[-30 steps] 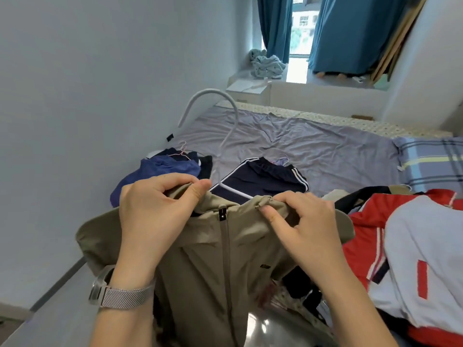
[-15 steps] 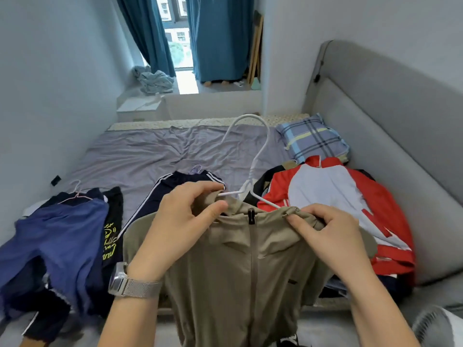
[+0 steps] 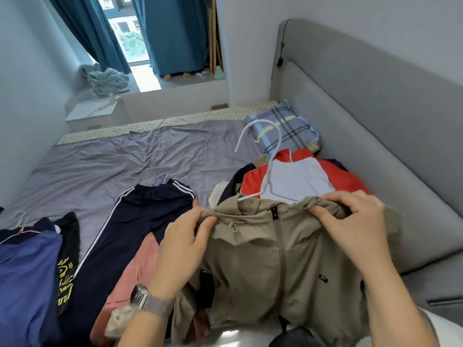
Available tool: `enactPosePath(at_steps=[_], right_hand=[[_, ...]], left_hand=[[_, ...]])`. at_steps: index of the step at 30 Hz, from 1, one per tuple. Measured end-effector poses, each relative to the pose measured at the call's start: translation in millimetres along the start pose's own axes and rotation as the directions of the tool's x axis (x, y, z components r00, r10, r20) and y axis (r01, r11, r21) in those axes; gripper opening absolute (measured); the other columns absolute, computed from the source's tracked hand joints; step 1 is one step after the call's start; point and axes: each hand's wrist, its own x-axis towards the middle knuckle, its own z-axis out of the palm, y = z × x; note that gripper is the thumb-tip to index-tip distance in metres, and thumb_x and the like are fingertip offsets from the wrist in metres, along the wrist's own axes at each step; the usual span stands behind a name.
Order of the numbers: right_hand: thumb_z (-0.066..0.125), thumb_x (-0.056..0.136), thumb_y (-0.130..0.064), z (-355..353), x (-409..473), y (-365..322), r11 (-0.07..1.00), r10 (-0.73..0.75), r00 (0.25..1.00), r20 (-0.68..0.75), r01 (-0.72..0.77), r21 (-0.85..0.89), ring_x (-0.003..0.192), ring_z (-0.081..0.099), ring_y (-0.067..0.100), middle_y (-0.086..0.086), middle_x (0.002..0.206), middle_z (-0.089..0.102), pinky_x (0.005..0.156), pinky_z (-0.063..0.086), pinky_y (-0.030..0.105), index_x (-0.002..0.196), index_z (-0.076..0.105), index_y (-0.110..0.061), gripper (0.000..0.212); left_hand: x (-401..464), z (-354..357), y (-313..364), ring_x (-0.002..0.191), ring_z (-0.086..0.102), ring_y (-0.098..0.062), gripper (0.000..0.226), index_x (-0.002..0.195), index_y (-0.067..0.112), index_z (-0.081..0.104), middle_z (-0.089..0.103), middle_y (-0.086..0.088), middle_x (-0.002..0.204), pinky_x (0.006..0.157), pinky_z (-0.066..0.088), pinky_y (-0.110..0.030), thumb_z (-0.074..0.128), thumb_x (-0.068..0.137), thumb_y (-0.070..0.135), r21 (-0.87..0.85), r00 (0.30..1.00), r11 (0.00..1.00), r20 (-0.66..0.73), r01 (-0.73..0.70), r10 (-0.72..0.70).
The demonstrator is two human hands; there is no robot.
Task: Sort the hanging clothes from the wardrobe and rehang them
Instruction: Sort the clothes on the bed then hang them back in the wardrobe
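On the bed, mid-sort: roughly halfway at a guess, nothing rehung within view yet.

In hand: khaki zip jacket [image 3: 283,249], held up over the near edge of the bed [image 3: 125,156], front facing out, zip closed up to the collar.

Left hand [image 3: 185,246]: pinching the left shoulder of the jacket, thumb and fingers curled over the fabric.

Right hand [image 3: 350,221]: gripping the right shoulder near the collar, fingers bunched into the cloth. Hands well apart, one per shoulder.

Hanger: white plastic hanger [image 3: 268,169] poking up out of the jacket's neck, hook free in the air. Looks seated inside the shoulders, though the arms of it are hidden under the fabric, so hard to be sure.

Already laid out: navy track pants with white stripes [image 3: 140,221] flat on the sheet, still on a thin wire hanger; blue garment [image 3: 27,271] at the far left with a black printed tee [image 3: 66,259] just beside it; pink garment [image 3: 135,266] under the left wrist.

Right-hand pile: red and white jacket [image 3: 300,179] on top of darker clothes, next to the plaid pillow [image 3: 283,131].

Still to do: probably squaring the khaki jacket on its hanger, then carrying everything back to the wardrobe, which is out of shot.

Watch out for: collar slipping off one hanger arm if a shoulder gets let go early.
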Motion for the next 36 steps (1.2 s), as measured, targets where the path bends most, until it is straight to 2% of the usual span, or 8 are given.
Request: enactPosePath(at_steps=[4,11,16,19,22,28,33,36], right_hand=[[0.077,0.065,-0.039,-10.2,69.6,58.5,0.995,0.094,0.995,0.029,-0.094,0.01,0.097,0.051,0.021,-0.008,0.076,0.058,0.089,0.03,0.025,0.069,0.058,-0.046,0.02],[0.06,0.064,-0.055,-44.8,253.5,108.3,0.996,-0.075,0.997,0.008,0.076,-0.05,0.092,0.054,0.019,-0.003,0.079,0.059,0.095,0.043,0.048,0.084,0.064,-0.033,0.03],[0.065,0.067,-0.056,42.9,324.9,178.4,1.0,0.002,0.994,0.111,-0.005,0.029,0.097,0.057,0.022,-0.004,0.086,0.067,0.1,0.039,0.047,0.081,0.063,-0.034,0.026],[0.074,0.073,-0.043,103.2,341.7,229.5,0.996,0.088,0.98,0.178,-0.085,-0.021,0.096,0.055,0.022,0.0,0.087,0.067,0.101,0.033,0.041,0.086,0.07,-0.025,0.023],[0.075,0.078,-0.033,151.7,356.5,271.7,0.984,0.111,0.967,0.231,-0.075,-0.162,0.094,0.056,0.03,0.009,0.084,0.068,0.093,0.028,0.035,0.089,0.07,-0.016,0.022],[0.075,0.074,-0.02,237.2,383.5,345.8,0.858,0.167,0.839,0.518,0.135,-0.496,0.098,0.055,0.04,0.023,0.092,0.066,0.095,0.031,0.043,0.107,0.065,-0.01,0.036],[0.062,0.081,-0.017,274.7,378.3,360.0,0.569,0.583,0.667,0.463,0.071,-0.819,0.133,0.029,0.039,0.023,0.138,0.038,0.115,-0.003,0.05,0.135,0.043,-0.016,0.058],[0.058,0.084,-0.024,307.5,350.2,325.2,0.627,0.5,0.609,0.616,0.235,-0.742,0.138,0.025,0.035,0.02,0.146,0.032,0.116,0.007,0.044,0.142,0.033,-0.017,0.063]], left_hand=[[58.7,64.1,26.0,0.074,0.055,-0.003,0.012,0.087,0.035,0.061,0.062,0.019,0.076,0.071,0.047,-0.034,0.05,0.091,0.039,-0.073,0.998,0.997,0.058,0.04,-0.036],[209.7,115.0,106.1,0.081,0.057,0.004,0.014,0.099,0.017,0.067,0.066,0.014,0.085,0.071,0.038,-0.008,0.054,0.095,0.02,-0.24,0.997,0.968,0.004,-0.069,0.072],[294.3,161.3,66.9,0.089,0.051,0.0,0.016,0.106,0.013,0.064,0.062,0.005,0.098,0.079,0.032,-0.007,0.059,0.091,0.016,0.015,0.987,0.998,-0.147,-0.057,0.058],[303.4,188.5,19.9,0.109,0.049,-0.021,0.026,0.114,0.012,0.06,0.058,-0.006,0.111,0.088,0.028,-0.016,0.06,0.088,0.018,0.142,0.992,0.983,-0.068,0.115,-0.106],[289.5,196.3,-10.7,0.105,0.052,-0.019,0.022,0.108,0.013,0.064,0.059,-0.002,0.106,0.085,0.03,-0.012,0.062,0.086,0.012,0.131,0.978,0.969,-0.004,0.207,-0.209],[263.1,186.1,-57.7,0.081,0.054,0.001,0.025,0.113,0.012,0.06,0.06,-0.002,0.106,0.071,0.033,0.003,0.056,0.088,0.008,0.101,0.884,0.886,0.076,0.453,-0.461],[240.9,164.4,-88.8,0.081,0.057,0.002,0.028,0.116,0.019,0.054,0.058,0.008,0.1,0.069,0.039,-0.002,0.055,0.089,0.014,0.098,0.813,0.812,0.041,0.575,-0.581],[226.3,153.4,-108.3,0.08,0.057,0.001,0.026,0.114,0.018,0.055,0.059,0.009,0.099,0.068,0.04,-0.003,0.055,0.088,0.014,0.077,0.767,0.765,0.015,0.639,-0.642]])
